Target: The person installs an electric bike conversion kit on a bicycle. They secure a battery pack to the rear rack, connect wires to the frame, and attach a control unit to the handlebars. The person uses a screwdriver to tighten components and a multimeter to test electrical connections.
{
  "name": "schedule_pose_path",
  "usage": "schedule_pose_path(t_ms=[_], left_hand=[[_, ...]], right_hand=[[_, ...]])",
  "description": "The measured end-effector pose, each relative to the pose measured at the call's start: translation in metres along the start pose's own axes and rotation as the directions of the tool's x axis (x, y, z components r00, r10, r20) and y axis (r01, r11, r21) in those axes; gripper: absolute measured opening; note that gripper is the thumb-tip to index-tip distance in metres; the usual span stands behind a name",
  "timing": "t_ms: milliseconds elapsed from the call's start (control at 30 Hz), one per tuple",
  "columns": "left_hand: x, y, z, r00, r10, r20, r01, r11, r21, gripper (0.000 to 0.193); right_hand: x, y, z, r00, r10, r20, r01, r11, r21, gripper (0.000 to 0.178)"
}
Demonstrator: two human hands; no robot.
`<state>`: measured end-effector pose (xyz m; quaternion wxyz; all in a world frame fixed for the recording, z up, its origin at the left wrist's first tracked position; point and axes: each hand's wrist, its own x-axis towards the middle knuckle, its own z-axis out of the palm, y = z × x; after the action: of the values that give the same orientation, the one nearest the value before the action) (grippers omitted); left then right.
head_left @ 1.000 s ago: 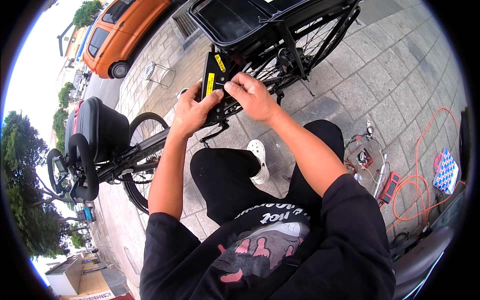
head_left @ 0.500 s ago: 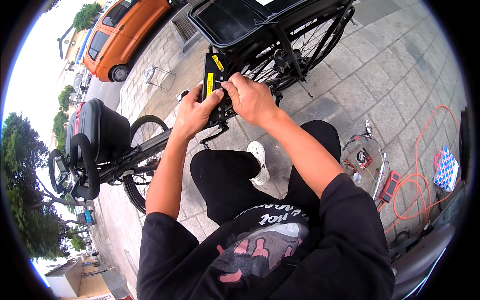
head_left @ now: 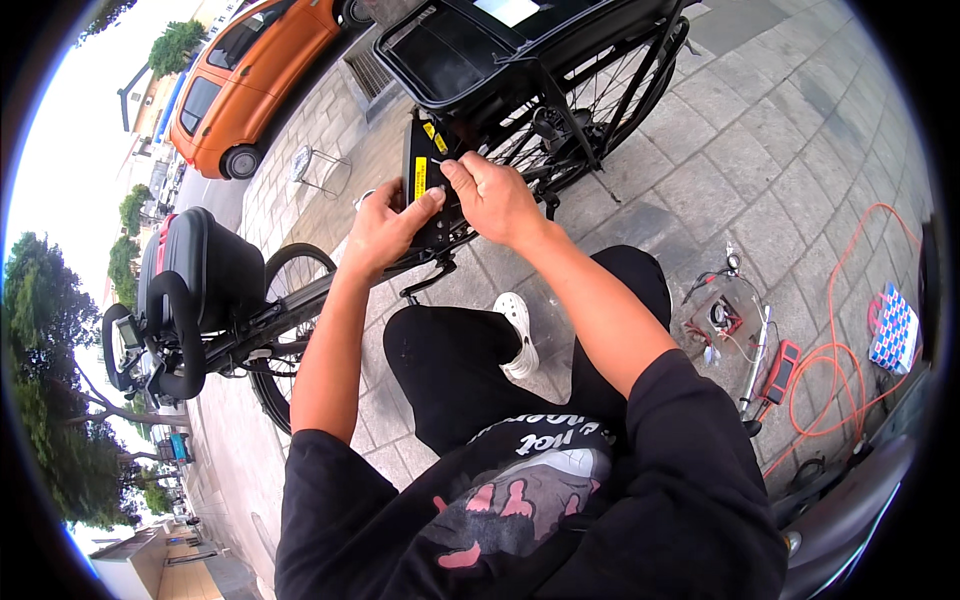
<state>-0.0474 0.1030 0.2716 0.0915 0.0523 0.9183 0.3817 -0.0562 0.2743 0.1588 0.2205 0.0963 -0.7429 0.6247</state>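
A flat black case (head_left: 420, 178) with yellow labels is mounted on the frame of a black bicycle (head_left: 285, 310), below the rear carrier. My left hand (head_left: 382, 230) grips the near side of this case, its thumb pressed on the face and its fingers mostly hidden behind. At the case's right edge, the thumb and index finger of my right hand (head_left: 497, 203) are pinched together. A thin light-coloured tip shows beside that pinch, too small to name. Both hands are close together, the right one slightly higher.
A black basket (head_left: 440, 65) sits over the spoked rear wheel. Toward the handlebar is a black top box (head_left: 215, 265). On the paving at right lie a clear bag of small parts (head_left: 722, 318), a red meter (head_left: 783, 372), orange cable (head_left: 838, 350) and a blue-and-white checked packet (head_left: 893, 330).
The view has shifted slightly. My hands stay on the black case in nearly the same pose, the left thumb and right pinch still against its face.
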Motion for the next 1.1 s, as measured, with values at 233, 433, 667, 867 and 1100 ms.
schedule_pose_path(t_ms=[233,433,667,867,1100], left_hand=[[0.026,0.007,-0.008,0.996,0.085,-0.024,-0.076,0.963,0.257,0.107],[0.047,0.032,0.011,0.982,0.085,-0.168,0.018,0.847,0.531,0.106],[0.057,0.049,-0.002,0.998,-0.017,-0.056,0.040,0.902,0.430,0.082],[0.061,0.038,-0.005,0.997,-0.024,-0.068,0.052,0.891,0.452,0.083],[0.062,0.043,-0.005,0.999,-0.027,-0.030,0.037,0.908,0.418,0.083]], right_hand=[[-0.003,0.009,0.001,0.994,0.110,0.005,-0.109,0.972,0.209,0.037],[-0.012,0.018,0.012,0.982,0.164,0.090,-0.185,0.921,0.343,0.038],[-0.039,0.001,0.029,0.968,0.231,0.100,-0.248,0.814,0.525,0.038],[-0.043,-0.001,0.018,0.958,0.179,0.224,-0.258,0.879,0.401,0.038],[-0.046,0.011,0.025,0.913,0.166,0.372,-0.292,0.904,0.313,0.038]])
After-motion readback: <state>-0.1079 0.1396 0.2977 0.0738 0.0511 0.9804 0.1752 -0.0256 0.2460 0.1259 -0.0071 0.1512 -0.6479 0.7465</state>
